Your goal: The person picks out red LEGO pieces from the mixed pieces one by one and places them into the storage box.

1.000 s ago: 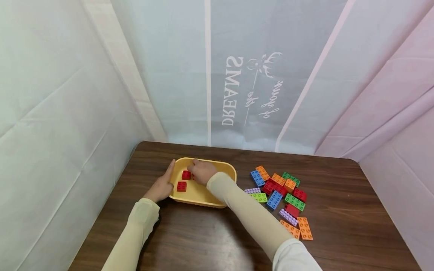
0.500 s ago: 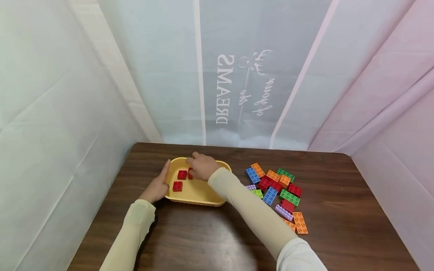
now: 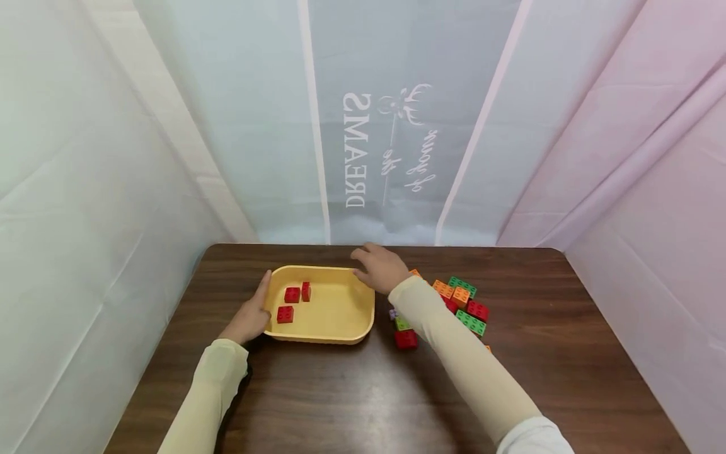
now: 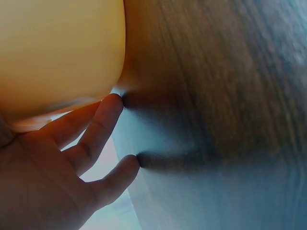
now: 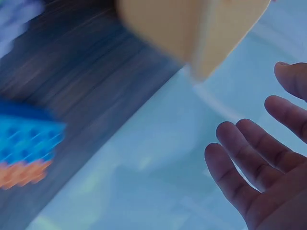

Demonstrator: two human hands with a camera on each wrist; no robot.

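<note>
My left hand [image 3: 249, 318] holds the yellow tray [image 3: 340, 338] by its left end. The thumb lies at the rim, and in the left wrist view the other fingers [image 4: 106, 122] reach down along the outer wall to the tabletop. Inside the tray sit three red toy building bricks: one at the front [image 3: 285, 314], one behind it [image 3: 292, 295] and one standing on its side [image 3: 306, 291]. My right hand [image 3: 381, 268] hovers over the tray's right rim, fingers spread and holding nothing. The right wrist view shows its bare fingers [image 5: 230, 177].
Right of the tray lies a loose pile of bricks, including a green brick [image 3: 471, 322], an orange brick [image 3: 442, 289], a red brick [image 3: 406, 339] and a lime brick [image 3: 403, 323]. My right forearm hides part of it. Fabric curtains [image 3: 272, 126] enclose the dark wooden table [image 3: 329, 397].
The right hand has let go of a red brick in the tray and moved right toward the pile. My left hand stays at the tray. The whole head view has shifted slightly.
</note>
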